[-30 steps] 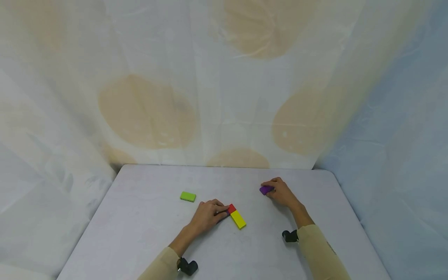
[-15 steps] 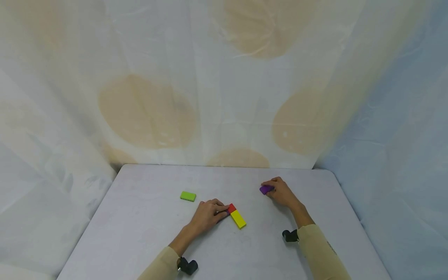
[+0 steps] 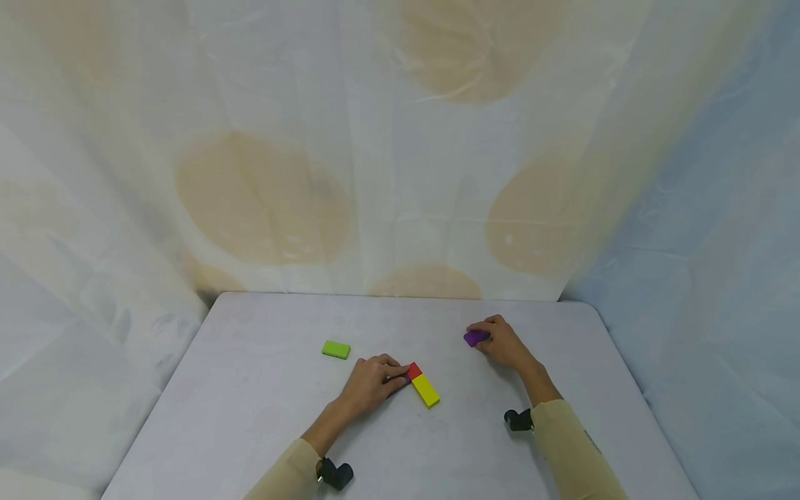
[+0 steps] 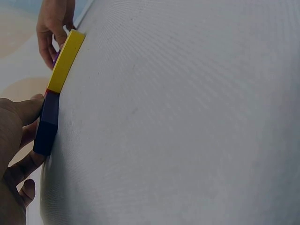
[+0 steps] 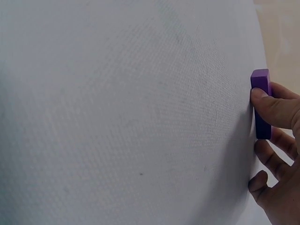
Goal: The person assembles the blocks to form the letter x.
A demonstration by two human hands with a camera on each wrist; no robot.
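Note:
On the grey table [image 3: 262, 410] a yellow block [image 3: 426, 391], a red block [image 3: 414, 371] and a dark blue block [image 4: 47, 124] lie end to end in a row. My left hand [image 3: 392, 380] pinches the blue end, thumb [image 4: 26, 108] on one side and a finger [image 4: 21, 168] on the other; in the head view the hand hides most of the blue block. My right hand [image 3: 484, 337] grips a purple block [image 3: 475, 338] on the table to the right. In the right wrist view the thumb [image 5: 276, 105] lies across the purple block [image 5: 260, 101].
A lime green block [image 3: 335, 350] lies alone, left of and behind my left hand. Draped pale cloth with tan patches [image 3: 262, 201] closes off the table's back and sides. A black wrist camera [image 3: 337, 476] sits on each forearm.

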